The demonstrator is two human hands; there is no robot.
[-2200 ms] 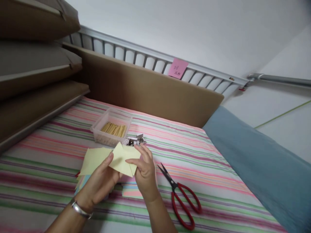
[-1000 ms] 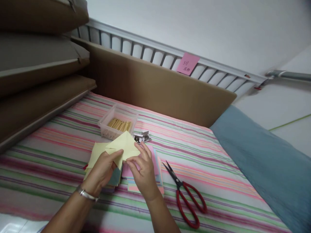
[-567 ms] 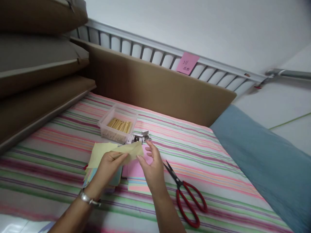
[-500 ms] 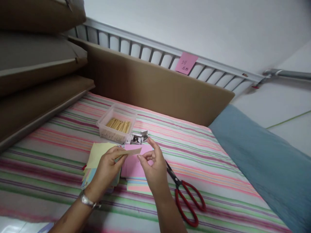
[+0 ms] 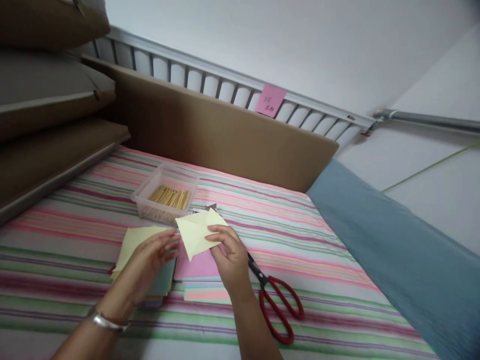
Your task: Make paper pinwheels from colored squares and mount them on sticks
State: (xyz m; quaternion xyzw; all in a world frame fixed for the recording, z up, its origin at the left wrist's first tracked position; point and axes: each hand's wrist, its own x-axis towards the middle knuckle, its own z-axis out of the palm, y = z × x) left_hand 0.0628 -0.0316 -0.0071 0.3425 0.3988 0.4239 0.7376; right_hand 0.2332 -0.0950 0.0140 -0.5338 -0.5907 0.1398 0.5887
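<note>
My right hand (image 5: 228, 257) pinches a folded pale yellow paper square (image 5: 197, 231) and holds it up above the striped bed sheet (image 5: 311, 280). Just left of the paper hovers my left hand (image 5: 144, 265), blurred, its fingers stretched toward the sheet's edge and not gripping it. A silver bracelet (image 5: 107, 322) is on that wrist. Under my hands lie stacks of coloured paper: a pink sheet (image 5: 197, 265) on top of one pile and a yellow sheet (image 5: 133, 240) on the other.
A clear plastic box of wooden sticks (image 5: 165, 197) stands behind the paper. Red-handled scissors (image 5: 275, 305) lie to the right of my right wrist. A brown cardboard panel (image 5: 225, 135) lines the white railing, brown cushions (image 5: 48, 100) pile at left, a blue cloth (image 5: 393, 250) at right.
The yellow paper passed from my left hand to my right hand and turned face-on. My left hand let go and dropped lower left. The view shifted slightly.
</note>
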